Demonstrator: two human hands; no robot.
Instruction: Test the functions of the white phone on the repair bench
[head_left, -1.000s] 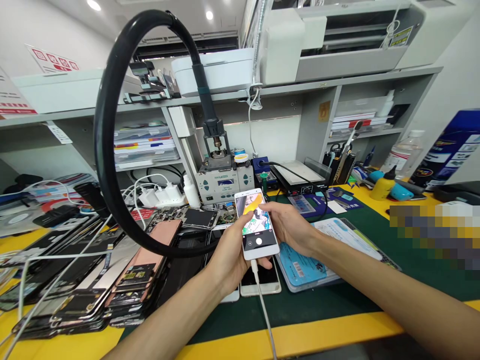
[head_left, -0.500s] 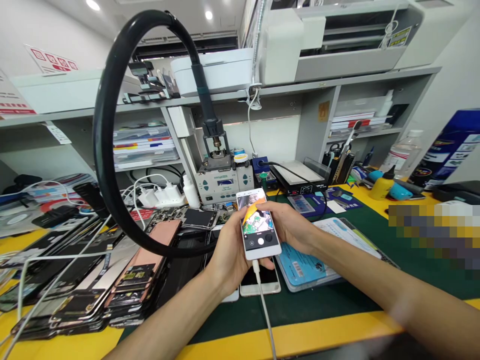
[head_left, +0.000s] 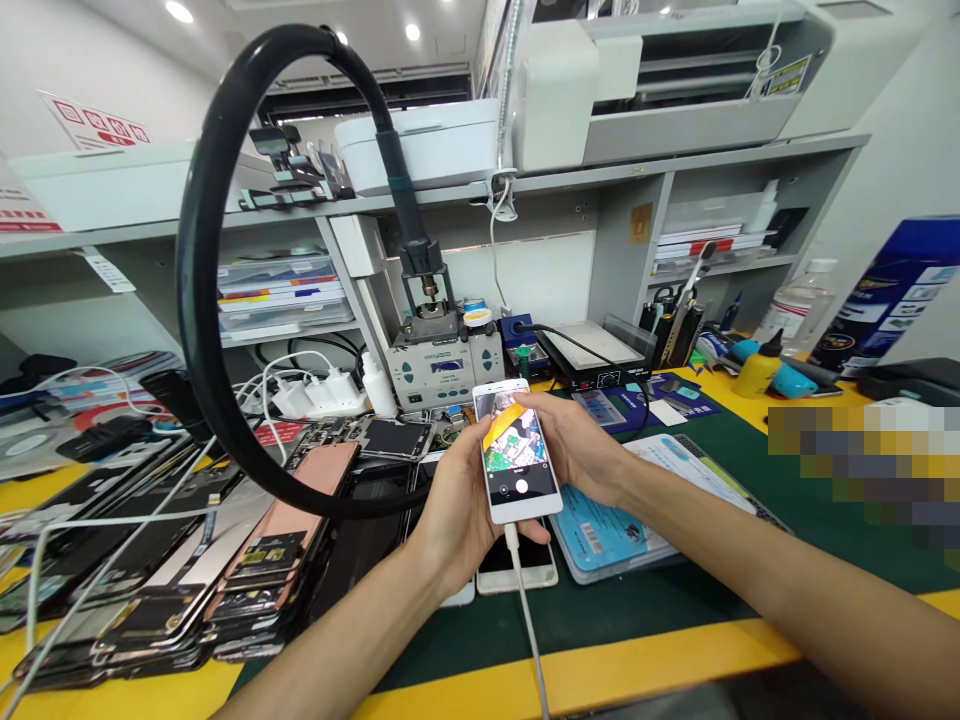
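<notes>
White smartphone [head_left: 517,450], screen lit, held over a second phone [head_left: 538,571] on the green mat [head_left: 600,612], white cable [head_left: 529,610] in its bottom edge. Left hand [head_left: 456,490] curled round its left side; right hand [head_left: 579,440] half-closed on the right, thumb at the screen, fingers behind hard to see from here

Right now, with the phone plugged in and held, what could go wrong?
The white cable plugged into the held phone could snag and tug it from the hands. If dropped, it might strike the white-framed phone lying below. The left forearm passes near the stacked phone parts and could nudge them.
</notes>
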